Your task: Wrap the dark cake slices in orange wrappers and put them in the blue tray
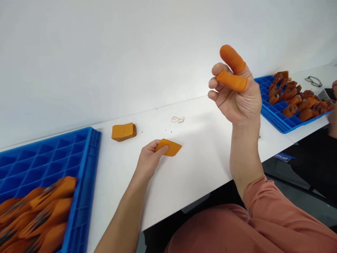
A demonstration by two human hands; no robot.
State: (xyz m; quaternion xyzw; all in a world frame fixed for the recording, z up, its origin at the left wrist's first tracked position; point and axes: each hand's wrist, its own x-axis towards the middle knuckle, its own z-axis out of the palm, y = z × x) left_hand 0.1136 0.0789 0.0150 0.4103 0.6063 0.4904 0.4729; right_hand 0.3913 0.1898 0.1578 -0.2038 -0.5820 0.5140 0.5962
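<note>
My left hand (pixel 151 156) is closed on a flat, square orange sheet (pixel 172 147), thumb on top, just above the white table. My right hand (pixel 238 93) is raised high on the right, away from the table. Orange finger cots (pixel 233 59) cover its thumb and index finger. Its fingers are loosely curled and apart, with nothing visible in them. Left of the held sheet lies a stack of similar orange sheets (pixel 123 131). Whether the held sheet is one layer or several, I cannot tell.
A blue divided crate (pixel 92 175) on the left holds several orange-and-black pieces (pixel 50 207). Another blue crate (pixel 275 121) with similar pieces stands at right, near glasses (pixel 313 81) and another person's arm (pixel 333 119). Thin brown loops (pixel 178 119) lie on the white table (pixel 200 158).
</note>
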